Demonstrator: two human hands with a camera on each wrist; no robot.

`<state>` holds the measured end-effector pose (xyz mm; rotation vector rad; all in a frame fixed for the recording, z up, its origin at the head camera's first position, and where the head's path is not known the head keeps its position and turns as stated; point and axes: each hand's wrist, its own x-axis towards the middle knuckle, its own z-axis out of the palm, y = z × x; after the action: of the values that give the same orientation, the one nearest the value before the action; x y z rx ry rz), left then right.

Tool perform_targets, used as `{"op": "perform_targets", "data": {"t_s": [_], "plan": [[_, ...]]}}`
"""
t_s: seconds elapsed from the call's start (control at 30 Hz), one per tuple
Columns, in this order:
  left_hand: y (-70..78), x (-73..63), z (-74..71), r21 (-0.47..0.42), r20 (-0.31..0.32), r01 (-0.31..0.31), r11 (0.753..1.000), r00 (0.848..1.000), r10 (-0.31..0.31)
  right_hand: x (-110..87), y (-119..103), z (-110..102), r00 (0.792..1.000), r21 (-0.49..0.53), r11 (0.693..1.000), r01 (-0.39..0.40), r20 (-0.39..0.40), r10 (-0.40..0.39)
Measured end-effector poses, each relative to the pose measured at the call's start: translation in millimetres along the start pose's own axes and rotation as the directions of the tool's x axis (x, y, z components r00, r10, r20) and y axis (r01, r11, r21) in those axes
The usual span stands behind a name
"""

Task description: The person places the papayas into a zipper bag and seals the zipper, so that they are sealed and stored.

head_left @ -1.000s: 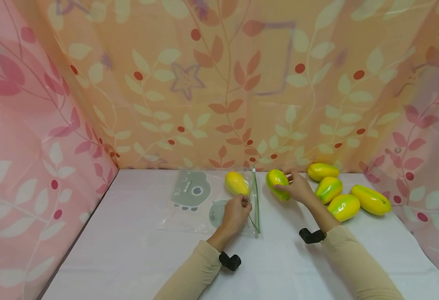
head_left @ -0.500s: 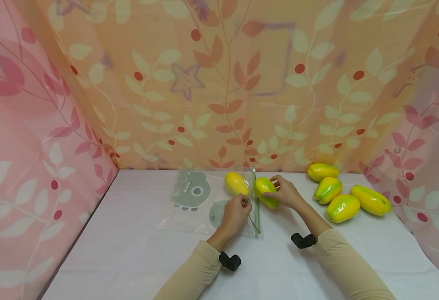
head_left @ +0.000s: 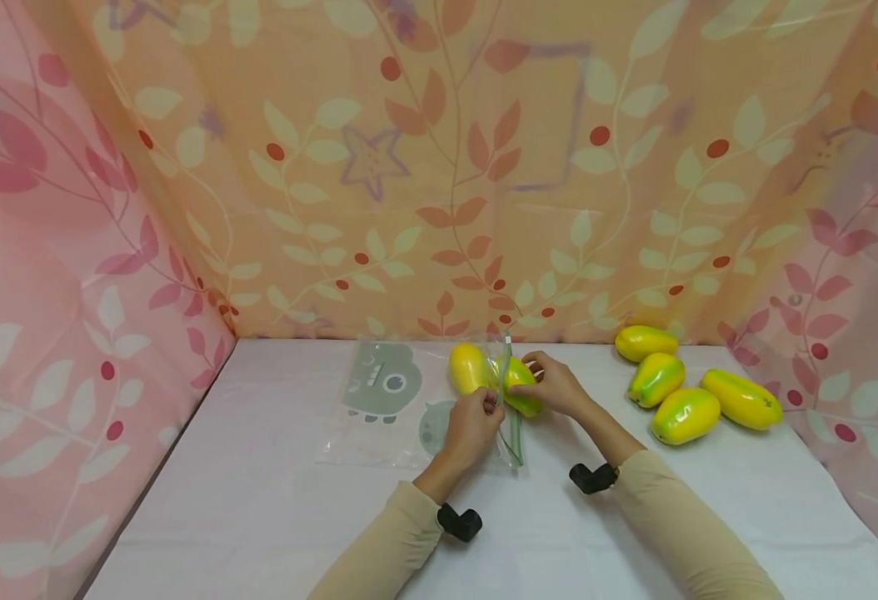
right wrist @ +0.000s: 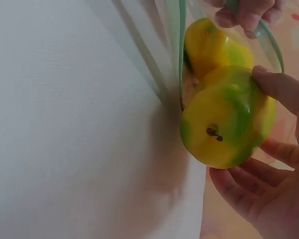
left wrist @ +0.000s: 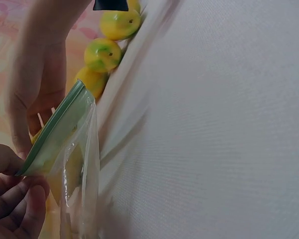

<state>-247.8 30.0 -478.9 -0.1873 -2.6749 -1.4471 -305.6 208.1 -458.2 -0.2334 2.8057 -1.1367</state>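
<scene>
My left hand [head_left: 472, 429] pinches the green-edged mouth of a clear zip bag [head_left: 379, 446] with grey cartoon prints, lifting its upper layer. One yellow papaya [head_left: 468, 367] lies inside, just past the mouth. My right hand [head_left: 557, 385] grips a second, yellow-green papaya [right wrist: 224, 119] by its stem end, thumb on one side and fingers on the other. The far end of that papaya is in the bag's mouth, up against the first one in the right wrist view. In the left wrist view the green zip strip [left wrist: 55, 124] runs up from the left fingertips.
Several more papayas lie in a group at the right of the white-covered table [head_left: 259, 517], among them a long one [head_left: 741, 400] and a small one [head_left: 646, 343] at the back edge. A leaf-patterned curtain [head_left: 439, 167] stands behind and along both sides.
My right hand has moved left with the papaya, from right of the bag into its mouth. The left hand keeps its hold on the bag's edge.
</scene>
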Motion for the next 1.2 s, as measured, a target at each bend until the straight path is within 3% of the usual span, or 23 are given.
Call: {"op": "perform_targets", "data": {"t_s": [0.5, 0.63, 0.77, 0.93, 1.2], "plan": [[-2.2, -0.9, 2.5, -0.004, -0.002, -0.063, 0.998, 0.998, 0.063, 11.7, -3, 12, 0.998, 0.038, 0.999, 0.003, -0.056, -0.001], [-2.9, -1.8, 3.1, 0.0, 0.008, -0.075, 0.997, 0.997, 0.075, 15.0, -2, 16, 0.999, 0.045, 0.999, 0.019, -0.039, -0.017], [-4.1, -1.6, 4.0, -0.002, 0.004, -0.078, 0.997, 0.997, 0.078, 14.7, -2, 15, 1.0, 0.067, 0.998, -0.016, -0.011, 0.017], [-4.8, -1.8, 3.4, -0.008, 0.001, -0.079, 0.997, 0.997, 0.079, 13.8, 1, 15, 0.998, 0.134, 0.989, -0.064, 0.02, 0.062], [-6.8, -0.4, 2.0, 0.008, -0.006, -0.086, 0.996, 0.996, 0.086, 15.2, 5, 15, 0.994, 0.257, 0.964, -0.068, 0.099, 0.044]]}}
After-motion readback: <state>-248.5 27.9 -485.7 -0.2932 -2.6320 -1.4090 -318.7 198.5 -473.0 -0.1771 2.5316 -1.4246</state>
